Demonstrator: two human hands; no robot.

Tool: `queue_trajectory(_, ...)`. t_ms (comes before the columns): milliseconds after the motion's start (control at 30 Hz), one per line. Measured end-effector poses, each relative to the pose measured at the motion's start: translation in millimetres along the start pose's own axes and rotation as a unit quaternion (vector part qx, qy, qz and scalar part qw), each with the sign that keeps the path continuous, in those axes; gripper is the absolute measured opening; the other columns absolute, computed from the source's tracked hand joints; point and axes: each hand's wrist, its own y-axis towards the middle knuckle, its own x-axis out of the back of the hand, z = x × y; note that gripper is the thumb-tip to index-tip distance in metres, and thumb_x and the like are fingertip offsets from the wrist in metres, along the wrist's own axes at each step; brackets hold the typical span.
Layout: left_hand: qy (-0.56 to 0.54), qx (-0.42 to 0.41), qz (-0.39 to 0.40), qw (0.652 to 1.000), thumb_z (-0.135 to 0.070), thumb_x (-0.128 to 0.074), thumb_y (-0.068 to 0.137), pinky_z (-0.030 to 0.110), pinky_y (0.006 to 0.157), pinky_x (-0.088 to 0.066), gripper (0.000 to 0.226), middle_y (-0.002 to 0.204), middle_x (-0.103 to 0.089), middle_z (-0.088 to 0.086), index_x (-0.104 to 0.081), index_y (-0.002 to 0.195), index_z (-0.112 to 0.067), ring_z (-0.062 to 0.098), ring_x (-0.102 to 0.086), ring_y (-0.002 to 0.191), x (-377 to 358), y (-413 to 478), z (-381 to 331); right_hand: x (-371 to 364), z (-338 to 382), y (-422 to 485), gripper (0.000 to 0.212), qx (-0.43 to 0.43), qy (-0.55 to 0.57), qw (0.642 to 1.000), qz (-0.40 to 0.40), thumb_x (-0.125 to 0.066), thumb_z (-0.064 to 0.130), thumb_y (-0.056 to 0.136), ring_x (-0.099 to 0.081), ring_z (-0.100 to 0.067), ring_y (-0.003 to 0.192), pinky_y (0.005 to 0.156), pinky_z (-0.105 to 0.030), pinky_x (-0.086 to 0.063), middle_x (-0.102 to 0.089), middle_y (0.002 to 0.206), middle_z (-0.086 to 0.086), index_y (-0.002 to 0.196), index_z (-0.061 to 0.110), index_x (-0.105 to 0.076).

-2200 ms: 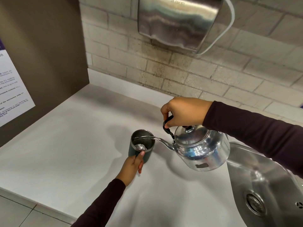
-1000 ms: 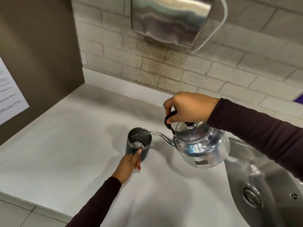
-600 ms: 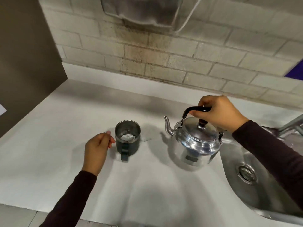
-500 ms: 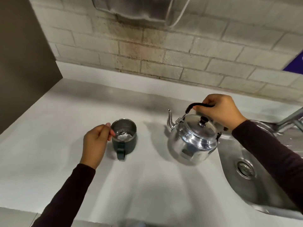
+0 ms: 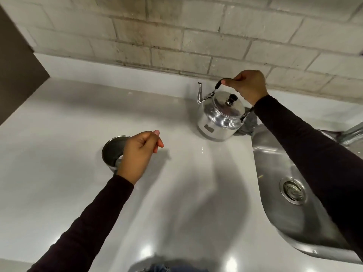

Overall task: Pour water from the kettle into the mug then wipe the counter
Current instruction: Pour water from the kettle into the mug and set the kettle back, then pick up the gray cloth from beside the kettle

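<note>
A shiny steel kettle (image 5: 220, 116) stands upright on the white counter (image 5: 59, 173) near the back wall, its spout pointing left. My right hand (image 5: 247, 86) grips the kettle's black handle from above. A dark mug (image 5: 113, 152) sits on the counter to the left, with something white inside; my left hand (image 5: 139, 154) hovers over its right side, hiding part of it, fingers loosely curled and holding nothing. A grey cloth (image 5: 248, 124) lies bunched behind the kettle, by the sink.
A steel sink (image 5: 282, 213) with a drain (image 5: 292, 190) fills the right side, a tap (image 5: 353, 132) at its far edge. A brick wall (image 5: 176, 36) runs along the back and a brown panel (image 5: 15, 75) closes the left.
Pouring has ended. My right hand carried the kettle back and set it upright near the wall. My left hand let go of the mug and lifted above it.
</note>
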Motion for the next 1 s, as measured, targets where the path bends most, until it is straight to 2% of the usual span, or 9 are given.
queue_trajectory(133, 0.005, 0.023, 0.008, 1.0, -0.023, -0.049, 0.094, 0.005, 0.055, -0.038, 0.042, 0.045, -0.05, -0.013, -0.06, 0.054, -0.019, -0.001, -0.046, 0.049, -14, 7, 4, -21, -8, 31, 0.045, 0.02, -0.019, 0.999, 0.025, -0.081, 0.044, 0.062, -0.045, 0.002, 0.041, 0.041, -0.002, -0.033, -0.045, 0.051, 0.006, 0.047, 0.021, -0.045)
queue_trajectory(267, 0.013, 0.034, 0.0, 0.999, -0.022, -0.049, 0.094, 0.005, 0.054, -0.037, 0.043, 0.045, -0.05, -0.012, -0.059, 0.053, -0.019, -0.001, -0.045, 0.048, -18, 9, 8, -37, -14, 45, 0.046, 0.043, -0.078, 0.995, 0.053, -0.08, 0.051, 0.061, -0.043, -0.003, 0.049, 0.048, -0.015, -0.035, -0.046, 0.052, 0.007, 0.049, 0.022, -0.045)
queue_trajectory(500, 0.001, 0.032, 0.001, 0.999, -0.022, -0.048, 0.094, 0.005, 0.051, -0.037, 0.045, 0.045, -0.05, -0.012, -0.059, 0.051, -0.023, -0.001, -0.045, 0.047, -19, 8, 8, -49, -20, 22, 0.039, 0.085, -0.103, 0.99, 0.038, -0.074, 0.048, 0.068, -0.057, -0.017, 0.057, 0.056, -0.026, -0.043, -0.062, 0.063, 0.0, 0.07, 0.012, -0.06)
queue_trajectory(600, -0.005, 0.025, 0.009, 1.0, -0.023, -0.049, 0.094, 0.004, 0.051, -0.037, 0.046, 0.045, -0.051, -0.012, -0.06, 0.05, -0.025, -0.002, -0.046, 0.047, -19, 4, 5, -57, -32, -7, 0.029, 0.109, -0.146, 0.981, 0.062, -0.067, 0.037, 0.081, -0.057, -0.021, 0.074, 0.066, -0.026, -0.04, -0.067, 0.081, -0.008, 0.083, 0.009, -0.065)
queue_trajectory(700, -0.015, 0.023, 0.015, 1.0, -0.023, -0.049, 0.094, 0.005, 0.052, -0.038, 0.046, 0.045, -0.052, -0.012, -0.061, 0.049, -0.026, -0.002, -0.047, 0.048, -18, 2, 1, -66, -52, -37, 0.02, 0.148, -0.172, 0.964, 0.136, -0.059, 0.012, 0.09, -0.059, -0.034, 0.099, 0.081, -0.027, -0.04, -0.068, 0.102, -0.019, 0.102, 0.002, -0.071)
queue_trajectory(767, -0.024, 0.014, 0.02, 0.999, -0.023, -0.049, 0.094, 0.006, 0.052, -0.038, 0.045, 0.046, -0.051, -0.011, -0.061, 0.05, -0.025, 0.0, -0.047, 0.049, -16, -1, -4, -65, -64, -50, 0.026, 0.198, -0.21, 0.95, 0.118, -0.056, 0.004, 0.09, -0.051, -0.041, 0.111, 0.097, -0.037, -0.04, -0.064, 0.119, -0.022, 0.112, 0.004, -0.07)
queue_trajectory(833, -0.028, 0.003, 0.022, 0.999, -0.023, -0.049, 0.094, 0.007, 0.053, -0.038, 0.045, 0.046, -0.051, -0.011, -0.061, 0.051, -0.025, 0.0, -0.047, 0.049, -13, -3, -11, -58, -71, -53, 0.027, 0.205, -0.248, 0.945, 0.061, -0.055, 0.007, 0.091, -0.048, -0.042, 0.11, 0.096, -0.045, -0.04, -0.062, 0.121, -0.02, 0.113, 0.008, -0.07)
queue_trajectory(900, -0.026, -0.007, 0.021, 0.999, -0.024, -0.049, 0.094, 0.005, 0.053, -0.038, 0.045, 0.046, -0.052, -0.011, -0.061, 0.05, -0.026, -0.001, -0.047, 0.049, -10, -6, -17, -51, -77, -52, 0.028, 0.167, -0.268, 0.949, 0.011, -0.052, 0.009, 0.091, -0.048, -0.039, 0.107, 0.092, -0.045, -0.042, -0.06, 0.117, -0.018, 0.114, 0.009, -0.068)
queue_trajectory(1000, -0.011, -0.018, 0.01, 1.0, -0.026, -0.049, 0.094, 0.004, 0.056, -0.038, 0.045, 0.046, -0.052, -0.012, -0.06, 0.05, -0.028, -0.001, -0.047, 0.05, -2, -13, -25, -40, -85, -45, 0.03, 0.055, -0.249, 0.966, -0.045, -0.047, 0.009, 0.091, -0.047, -0.036, 0.112, 0.095, -0.044, -0.039, -0.054, 0.123, -0.016, 0.118, 0.01, -0.059)
